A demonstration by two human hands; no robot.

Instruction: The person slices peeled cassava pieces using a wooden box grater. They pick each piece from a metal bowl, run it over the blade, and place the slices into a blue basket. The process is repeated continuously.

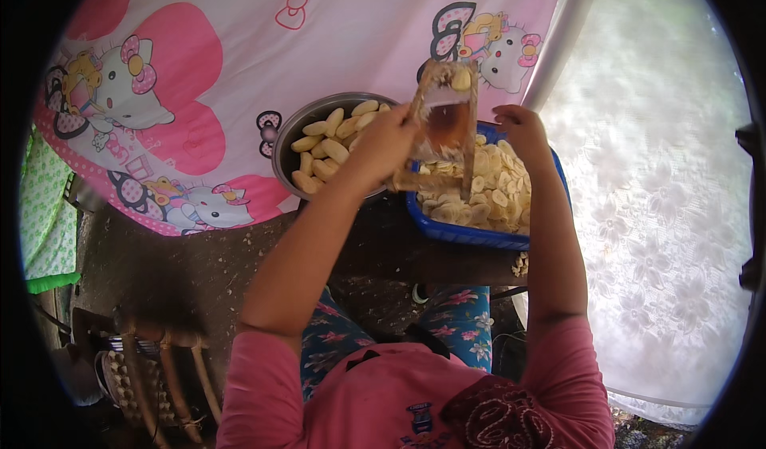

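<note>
- Left hand (392, 142): gripping wooden-framed slicer (447, 124) at left side.
- Slicer position: over blue basin (477, 234) of pale slices (504, 184).
- Right hand (520, 128): right of slicer, fingers curled; contents cannot be determined.
- Metal bowl (281, 164) of peeled fruit (336, 152): left of basin.

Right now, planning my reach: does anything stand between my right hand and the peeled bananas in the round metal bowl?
Yes: in this view, the wooden-framed rectangular slicer and your left hand gripping it stand between your right hand and the bananas.
</note>
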